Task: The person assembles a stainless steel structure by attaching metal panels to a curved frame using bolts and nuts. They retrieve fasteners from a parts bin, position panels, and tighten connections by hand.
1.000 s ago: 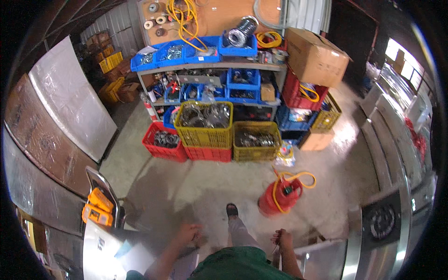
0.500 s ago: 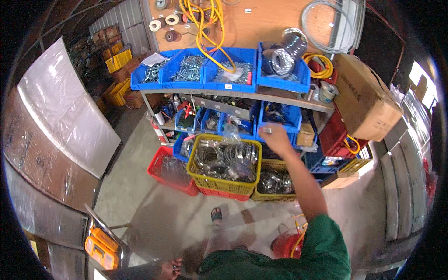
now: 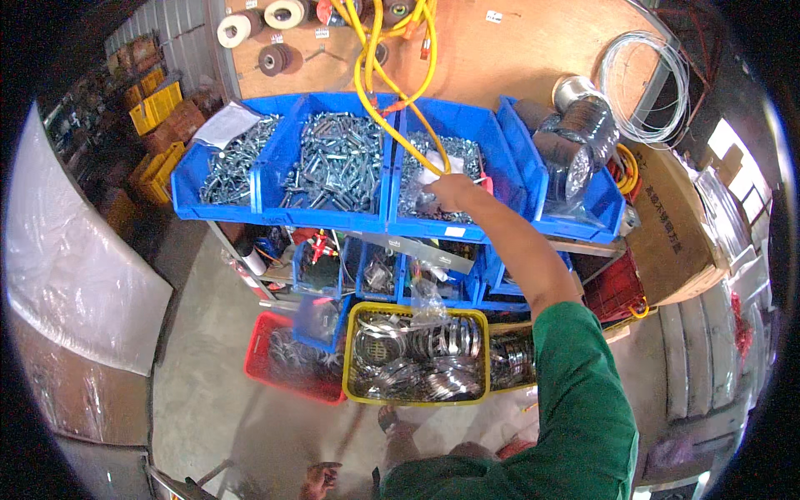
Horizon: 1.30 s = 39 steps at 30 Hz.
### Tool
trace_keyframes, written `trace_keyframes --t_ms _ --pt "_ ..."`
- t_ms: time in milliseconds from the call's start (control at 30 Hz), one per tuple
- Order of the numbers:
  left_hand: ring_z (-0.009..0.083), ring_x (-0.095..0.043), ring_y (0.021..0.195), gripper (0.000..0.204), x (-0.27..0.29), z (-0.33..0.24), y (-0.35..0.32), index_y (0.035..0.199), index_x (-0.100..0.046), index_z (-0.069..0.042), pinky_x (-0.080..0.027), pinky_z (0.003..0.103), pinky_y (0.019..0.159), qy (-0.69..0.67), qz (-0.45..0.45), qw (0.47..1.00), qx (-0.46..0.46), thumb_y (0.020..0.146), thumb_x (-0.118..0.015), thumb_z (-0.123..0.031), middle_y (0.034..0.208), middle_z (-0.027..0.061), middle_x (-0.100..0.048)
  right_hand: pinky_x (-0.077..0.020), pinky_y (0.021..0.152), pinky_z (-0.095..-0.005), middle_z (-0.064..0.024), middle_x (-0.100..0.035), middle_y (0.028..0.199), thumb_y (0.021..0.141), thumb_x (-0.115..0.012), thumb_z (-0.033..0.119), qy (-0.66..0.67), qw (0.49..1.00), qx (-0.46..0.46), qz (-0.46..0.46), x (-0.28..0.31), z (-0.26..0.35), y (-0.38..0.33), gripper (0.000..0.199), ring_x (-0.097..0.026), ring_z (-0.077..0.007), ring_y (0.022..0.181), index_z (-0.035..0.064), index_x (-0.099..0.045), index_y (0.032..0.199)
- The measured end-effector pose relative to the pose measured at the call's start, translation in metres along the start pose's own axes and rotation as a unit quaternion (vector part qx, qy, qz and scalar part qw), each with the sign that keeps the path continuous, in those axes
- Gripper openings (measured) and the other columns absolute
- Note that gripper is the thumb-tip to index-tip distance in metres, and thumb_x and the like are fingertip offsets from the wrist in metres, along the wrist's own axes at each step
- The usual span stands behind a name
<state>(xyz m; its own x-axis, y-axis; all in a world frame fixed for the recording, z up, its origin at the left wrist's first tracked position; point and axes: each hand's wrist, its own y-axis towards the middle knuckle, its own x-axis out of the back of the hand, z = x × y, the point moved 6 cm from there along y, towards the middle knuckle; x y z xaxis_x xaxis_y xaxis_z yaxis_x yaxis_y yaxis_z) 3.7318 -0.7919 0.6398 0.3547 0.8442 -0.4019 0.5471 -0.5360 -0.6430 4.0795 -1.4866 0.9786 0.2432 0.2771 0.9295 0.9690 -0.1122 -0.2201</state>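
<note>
My right arm, in a green sleeve, reaches forward over a row of blue bins on the shelf top. My right hand [image 3: 451, 193] is over the third blue bin [image 3: 425, 227], its fingers curled down at the small metal fasteners [image 3: 416, 188]; what they grip is hidden. A looped yellow hose [image 3: 372, 87] hangs down to just beside this hand. Low at the bottom edge, my left hand [image 3: 319, 481] is held with curled fingers, and a small dark thing shows at them, too unclear to name. Long bolts [image 3: 337, 157] fill the neighbouring bin.
Below stand a yellow basket [image 3: 357, 395] of coiled metal bands and a red basket [image 3: 252, 367]. Wrapped spools [image 3: 575, 142] fill the right bin. A big cardboard box [image 3: 667, 221] stands at right, a plastic-wrapped panel [image 3: 79, 275] at left.
The view has come closer to the shelf. My right hand has moved up from in front of the lower bins to the third top bin. My left hand stays low.
</note>
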Motion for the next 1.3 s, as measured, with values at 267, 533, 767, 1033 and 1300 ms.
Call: trace_keyframes --t_ms 267,533,767,1033,1300 --pt "0.0052 -0.047 0.059 0.048 0.029 -0.012 0.055 0.126 -0.066 -0.009 -0.044 0.023 0.051 0.017 0.049 0.998 0.032 0.101 -0.055 -0.048 0.080 -0.0062 -0.057 -0.0559 0.083 -0.0484 -0.0147 -0.073 0.090 0.088 -0.056 0.014 -0.128 0.988 0.079 -0.016 -0.044 -0.003 0.016 0.018 -0.071 -0.0364 0.091 0.0129 -0.072 0.096" --pt "0.0104 -0.054 0.062 0.035 -0.066 -0.089 0.115 0.122 -0.065 -0.001 -0.042 0.022 0.055 0.088 0.096 0.990 0.047 0.096 -0.056 -0.023 0.082 0.0047 -0.064 -0.0530 0.070 -0.0458 -0.0184 -0.069 0.084 0.088 -0.072 0.028 0.319 0.911 -0.085 -0.249 0.062 -0.036 -0.097 0.025 -0.068 -0.0324 0.079 0.0031 -0.071 0.091" --pt "0.0105 -0.049 0.051 0.049 -0.286 -0.202 0.124 0.097 -0.070 -0.002 -0.039 0.027 0.047 0.204 0.184 0.959 -0.072 0.097 -0.058 -0.049 0.070 0.0056 -0.063 -0.0386 0.053 -0.0308 0.0036 -0.050 0.067 0.092 -0.074 0.039 0.638 0.730 -0.153 -0.190 0.042 -0.033 -0.316 0.036 -0.044 -0.0100 0.058 0.0048 -0.067 0.086" --pt "0.0130 -0.040 0.046 0.030 -0.506 -0.082 0.033 0.102 -0.063 0.004 -0.034 0.028 0.044 0.152 0.484 0.857 0.089 0.081 -0.050 -0.013 0.061 0.0047 -0.048 -0.0507 0.068 -0.0390 -0.0159 -0.066 0.074 0.091 -0.069 0.029 0.530 0.664 -0.464 -0.250 -0.155 0.109 -0.636 0.030 -0.062 -0.0207 0.067 -0.0007 -0.070 0.087" --pt "0.0114 -0.039 0.045 0.028 -0.578 0.201 -0.114 0.117 -0.054 0.000 -0.034 0.027 0.041 0.360 0.532 0.747 0.170 0.096 -0.046 -0.017 0.061 0.0015 -0.045 -0.0507 0.078 -0.0402 -0.0208 -0.069 0.087 0.094 -0.068 0.037 0.569 0.475 -0.601 -0.299 -0.234 0.293 -0.943 0.037 -0.065 -0.0293 0.080 0.0006 -0.070 0.099"
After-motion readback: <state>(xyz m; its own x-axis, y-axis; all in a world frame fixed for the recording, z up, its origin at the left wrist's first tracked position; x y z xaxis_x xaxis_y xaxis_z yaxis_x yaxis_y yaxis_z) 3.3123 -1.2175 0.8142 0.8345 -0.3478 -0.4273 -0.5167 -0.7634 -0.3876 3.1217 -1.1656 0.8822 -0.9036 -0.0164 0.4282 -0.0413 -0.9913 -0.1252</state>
